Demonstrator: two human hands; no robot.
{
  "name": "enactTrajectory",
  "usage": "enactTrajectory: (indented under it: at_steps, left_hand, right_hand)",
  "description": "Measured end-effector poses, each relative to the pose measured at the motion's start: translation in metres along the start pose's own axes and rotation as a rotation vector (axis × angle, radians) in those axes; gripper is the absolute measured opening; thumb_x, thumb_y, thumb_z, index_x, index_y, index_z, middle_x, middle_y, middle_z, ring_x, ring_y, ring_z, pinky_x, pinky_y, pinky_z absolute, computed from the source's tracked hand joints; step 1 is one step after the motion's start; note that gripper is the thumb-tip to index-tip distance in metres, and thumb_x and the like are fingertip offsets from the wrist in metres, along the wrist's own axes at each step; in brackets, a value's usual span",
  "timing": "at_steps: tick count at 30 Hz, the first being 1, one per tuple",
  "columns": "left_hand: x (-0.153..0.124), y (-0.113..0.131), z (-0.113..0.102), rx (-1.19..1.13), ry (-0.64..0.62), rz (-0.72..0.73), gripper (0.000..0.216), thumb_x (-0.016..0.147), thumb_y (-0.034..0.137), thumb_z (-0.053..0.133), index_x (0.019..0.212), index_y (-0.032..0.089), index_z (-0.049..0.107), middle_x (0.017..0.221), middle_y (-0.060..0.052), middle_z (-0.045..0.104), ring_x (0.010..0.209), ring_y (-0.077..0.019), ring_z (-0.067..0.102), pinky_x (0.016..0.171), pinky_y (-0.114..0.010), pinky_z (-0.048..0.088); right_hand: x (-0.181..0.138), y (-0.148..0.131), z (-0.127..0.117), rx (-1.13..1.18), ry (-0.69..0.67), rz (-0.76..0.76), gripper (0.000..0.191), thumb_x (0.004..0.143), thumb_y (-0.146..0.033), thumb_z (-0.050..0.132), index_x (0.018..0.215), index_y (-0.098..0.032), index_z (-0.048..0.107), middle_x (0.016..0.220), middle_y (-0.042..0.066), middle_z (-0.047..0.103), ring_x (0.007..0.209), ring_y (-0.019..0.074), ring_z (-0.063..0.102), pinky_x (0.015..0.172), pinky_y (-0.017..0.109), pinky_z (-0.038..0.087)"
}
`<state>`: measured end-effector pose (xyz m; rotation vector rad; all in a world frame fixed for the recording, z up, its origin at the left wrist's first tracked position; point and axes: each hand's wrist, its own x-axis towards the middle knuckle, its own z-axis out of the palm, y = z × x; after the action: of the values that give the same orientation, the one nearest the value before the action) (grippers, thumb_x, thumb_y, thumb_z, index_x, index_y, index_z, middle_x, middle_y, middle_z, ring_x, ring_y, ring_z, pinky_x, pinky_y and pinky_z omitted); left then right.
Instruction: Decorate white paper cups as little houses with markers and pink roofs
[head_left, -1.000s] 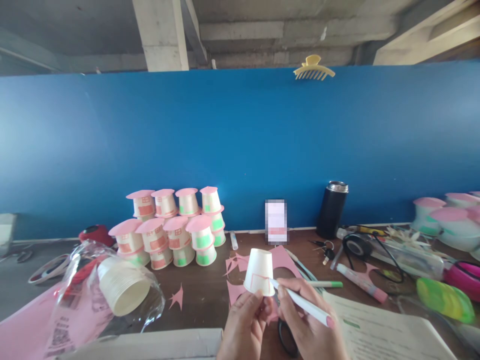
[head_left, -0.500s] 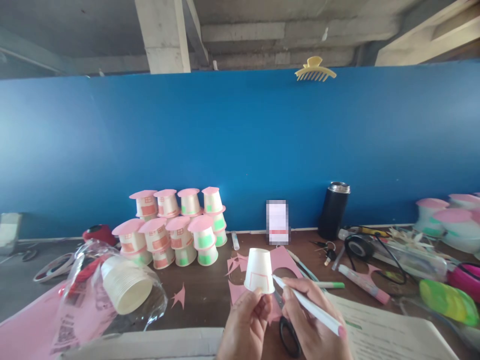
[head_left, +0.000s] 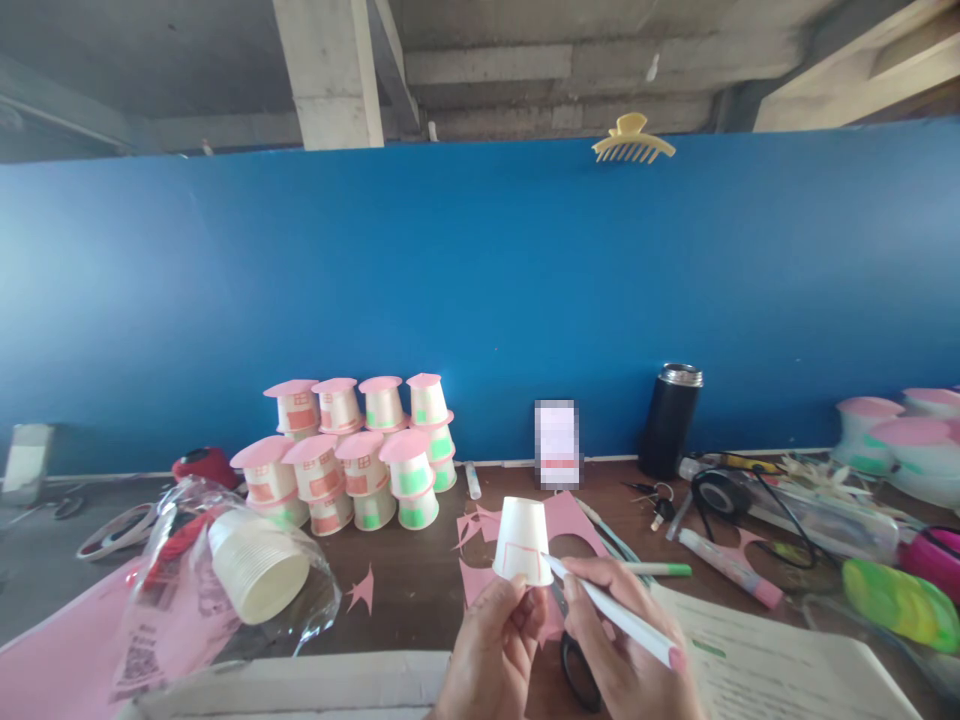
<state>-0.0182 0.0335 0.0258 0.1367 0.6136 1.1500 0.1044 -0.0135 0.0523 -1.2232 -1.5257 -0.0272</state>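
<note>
Head: pink-lined cup (head_left: 523,540), left hand (head_left: 491,650); pen (head_left: 607,610), rt hand (head_left: 626,665)

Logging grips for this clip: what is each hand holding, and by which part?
Left hand pinches the upturned paper cup at its rim; right hand grips the pen along its barrel.

cup (head_left: 523,538): white paper, upside down, red outline drawn on side
marker (head_left: 611,613): white, tip touching cup

Bright even daylight, soft focus, edges bowed by wide-angle distortion.
</note>
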Motion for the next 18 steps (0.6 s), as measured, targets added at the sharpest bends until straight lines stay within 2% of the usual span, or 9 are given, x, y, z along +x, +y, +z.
enactTrajectory:
  at_steps: [7, 13, 18]
  left_hand:
    - [0.0012, -0.0016, -0.0009, 0.008, -0.033, 0.028, 0.02, 0.082, -0.001, 0.058, 0.066, 0.004, 0.07, 0.07, -0.01, 0.069, 0.067, -0.0137, 0.066, 0.07, -0.025, 0.059]
    - [0.0003, -0.0017, -0.0013, 0.035, -0.035, 0.035, 0.02, 0.082, 0.0, 0.057, 0.068, 0.004, 0.07, 0.069, -0.011, 0.068, 0.067, -0.0149, 0.067, 0.067, -0.024, 0.058]
    - [0.0001, -0.0017, -0.0021, 0.027, -0.047, 0.036, 0.016, 0.079, 0.001, 0.062, 0.066, 0.005, 0.07, 0.068, -0.01, 0.067, 0.067, -0.015, 0.066, 0.068, -0.025, 0.058]
  right_hand:
    - [-0.0024, 0.0017, 0.0019, 0.01, -0.014, -0.008, 0.007, 0.092, -0.025, 0.055, 0.097, -0.023, 0.06, 0.073, -0.002, 0.063, 0.061, 0.0113, 0.062, 0.061, 0.021, 0.052]
    - [-0.0008, 0.0062, 0.0035, -0.034, -0.027, -0.059, 0.007, 0.092, -0.025, 0.055, 0.097, -0.024, 0.06, 0.074, -0.002, 0.065, 0.061, 0.0114, 0.063, 0.064, 0.021, 0.052]
    - [-0.0009, 0.0065, 0.0041, -0.051, -0.027, -0.041, 0.007, 0.092, -0.026, 0.055, 0.095, -0.024, 0.06, 0.074, -0.002, 0.066, 0.061, 0.0122, 0.064, 0.063, 0.022, 0.052]
